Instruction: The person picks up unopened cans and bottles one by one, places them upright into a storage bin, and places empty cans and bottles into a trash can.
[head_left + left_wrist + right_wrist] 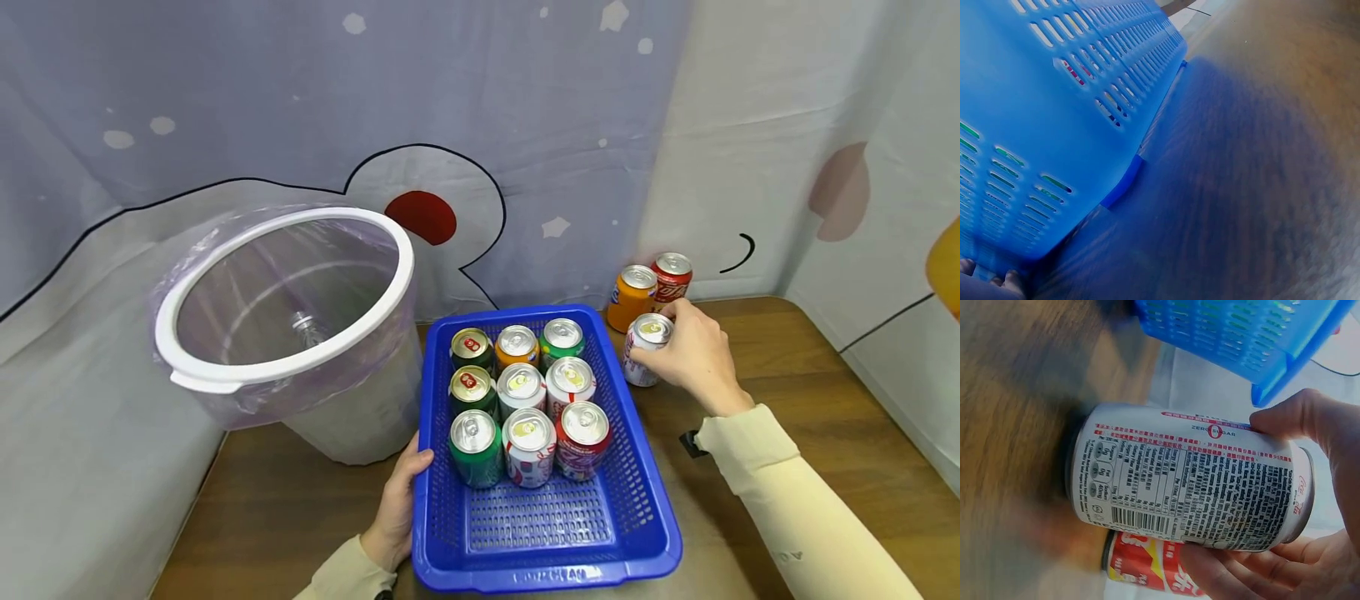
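My right hand point(699, 357) grips a white soda can point(636, 363) around its upper part, thumb on one side and fingers on the other. The right wrist view shows this can's printed label, with a red can point(1147, 562) behind it. To the left, my left hand point(392, 508) holds the side of a blue plastic basket point(551, 578), its thumb at the rim. Only some left fingertips show at the lower left of the left wrist view. Several upright soda cans point(522, 392) stand in rows in the basket, toward its far end.
An orange can point(628, 310) and a red can point(672, 271) stand on the wooden table point(810, 400) behind the white can. A white-rimmed bin point(360, 425) lined with a purplish bag stands left of the basket, a clear bottle point(306, 327) inside. A patterned curtain point(247, 100) hangs behind.
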A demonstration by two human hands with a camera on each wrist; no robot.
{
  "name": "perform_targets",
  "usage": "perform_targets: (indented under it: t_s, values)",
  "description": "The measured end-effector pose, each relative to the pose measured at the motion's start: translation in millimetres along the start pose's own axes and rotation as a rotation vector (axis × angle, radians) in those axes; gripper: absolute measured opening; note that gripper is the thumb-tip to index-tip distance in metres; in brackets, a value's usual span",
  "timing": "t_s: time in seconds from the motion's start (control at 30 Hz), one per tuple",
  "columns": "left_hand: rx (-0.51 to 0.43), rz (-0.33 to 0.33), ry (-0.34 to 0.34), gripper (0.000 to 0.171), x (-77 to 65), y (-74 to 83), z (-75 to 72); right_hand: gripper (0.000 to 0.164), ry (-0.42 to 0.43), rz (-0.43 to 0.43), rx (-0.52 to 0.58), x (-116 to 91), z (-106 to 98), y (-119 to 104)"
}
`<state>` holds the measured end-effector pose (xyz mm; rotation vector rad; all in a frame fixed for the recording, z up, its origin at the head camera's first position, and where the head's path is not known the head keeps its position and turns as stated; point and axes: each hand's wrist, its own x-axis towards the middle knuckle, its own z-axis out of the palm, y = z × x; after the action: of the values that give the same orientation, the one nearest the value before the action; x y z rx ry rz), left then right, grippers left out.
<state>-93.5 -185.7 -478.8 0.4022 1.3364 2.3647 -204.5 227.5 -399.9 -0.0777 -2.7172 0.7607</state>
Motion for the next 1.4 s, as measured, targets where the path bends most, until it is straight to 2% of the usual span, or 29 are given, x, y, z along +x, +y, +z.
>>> perform_targets:
  t_s: [0.33,0.63,0.83,0.97,1.1,1.4]
  values:
    - [-0.014,-0.002,-0.004,0.059,-0.2,-0.7,0.2,0.061,0.018,-0.063,0.005,-30,-37,-6]
    - [-0.002,-0.012,0.009,0.06,0.0,0.7,1.0,0.057,0.077,-0.168,0.013,-59,-71,-29]
    - [0.013,-0.011,0.022,0.059,0.6,0.4,1.2,0.059,0.116,-0.261,0.036,-81,-87,-47]
    - [0.01,-0.004,0.022,0.06,1.1,0.3,1.6,0.063,0.118,-0.333,0.063,-97,-91,-63]
    - [0.012,0.0,0.023,0.06,1.7,-0.2,1.8,0.066,0.083,-0.388,0.098,-113,-91,-80]
    - [0.021,-0.008,0.033,0.062,1.1,-0.8,1.5,0.065,0.002,-0.539,0.161,-134,-75,-113]
